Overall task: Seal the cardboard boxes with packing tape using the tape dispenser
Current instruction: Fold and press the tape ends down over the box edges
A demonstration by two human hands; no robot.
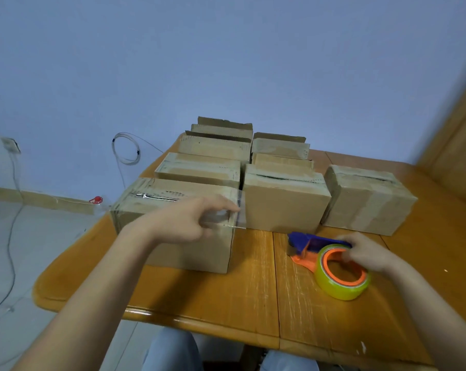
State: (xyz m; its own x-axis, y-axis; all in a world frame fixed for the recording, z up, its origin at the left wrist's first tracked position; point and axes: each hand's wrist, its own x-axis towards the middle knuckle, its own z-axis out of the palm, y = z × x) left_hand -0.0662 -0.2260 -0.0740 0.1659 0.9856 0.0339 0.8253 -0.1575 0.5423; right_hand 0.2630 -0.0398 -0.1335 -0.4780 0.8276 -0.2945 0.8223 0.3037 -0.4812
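loose tape end sits at the box's right edge, in the left grip

the nearest box (189,255) stands at the front left of the desk (226,298), its tape strip running left to right along the top seam. the loose tape end (239,213) juts past the box's right top edge. the left grip (189,223) pinches it there, so the likely next move is folding it down onto the right end face. the tape dispenser (310,243) lies on the desk to the right, apart from the box, nose toward it. the right grip (365,254) is curled over its roll.
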